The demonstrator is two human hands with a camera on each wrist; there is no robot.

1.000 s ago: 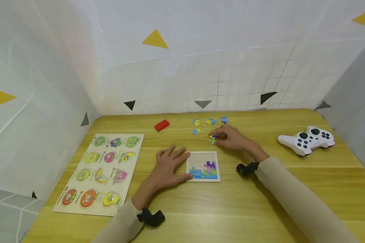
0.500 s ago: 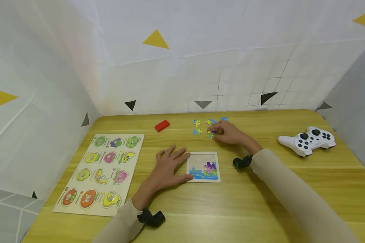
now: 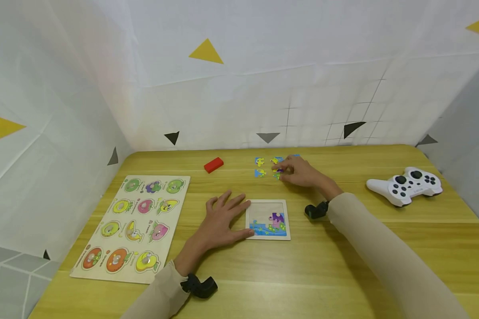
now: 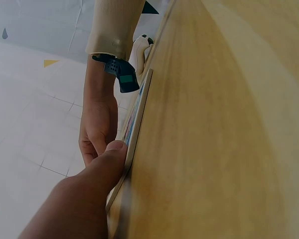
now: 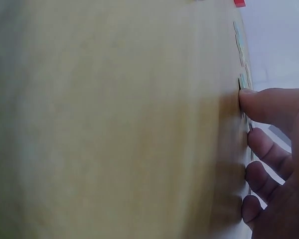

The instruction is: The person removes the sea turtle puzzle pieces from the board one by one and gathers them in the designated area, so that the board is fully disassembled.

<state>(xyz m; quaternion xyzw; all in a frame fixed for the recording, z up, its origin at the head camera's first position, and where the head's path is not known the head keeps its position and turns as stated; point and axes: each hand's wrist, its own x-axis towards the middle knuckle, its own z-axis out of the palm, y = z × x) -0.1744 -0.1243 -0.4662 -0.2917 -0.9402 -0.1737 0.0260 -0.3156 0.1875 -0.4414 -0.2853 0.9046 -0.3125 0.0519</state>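
Before you, the wood-grain counter (image 3: 263, 274) carries everything. On your left lies the fruit peg-puzzle board (image 3: 137, 246); well apart on your right sits the white game controller (image 3: 408, 185). Your left hand (image 3: 221, 223) has its fingers spread wide and gripping nothing, fingertip and thumb touching the left rim of the jigsaw tray (image 3: 261, 210), which is partly filled along its near side. Your right hand (image 3: 299, 172) is beyond the tray, thumb and fingers nearly together, pinching a purple, yellow and green jigsaw piece (image 3: 277, 175) low over the counter. Farther left lies a red block (image 3: 213, 165). Blue-and-yellow pieces (image 3: 260, 173) lie just beside your fingertips; another blue piece (image 3: 296, 155) is mostly hidden behind your right hand.
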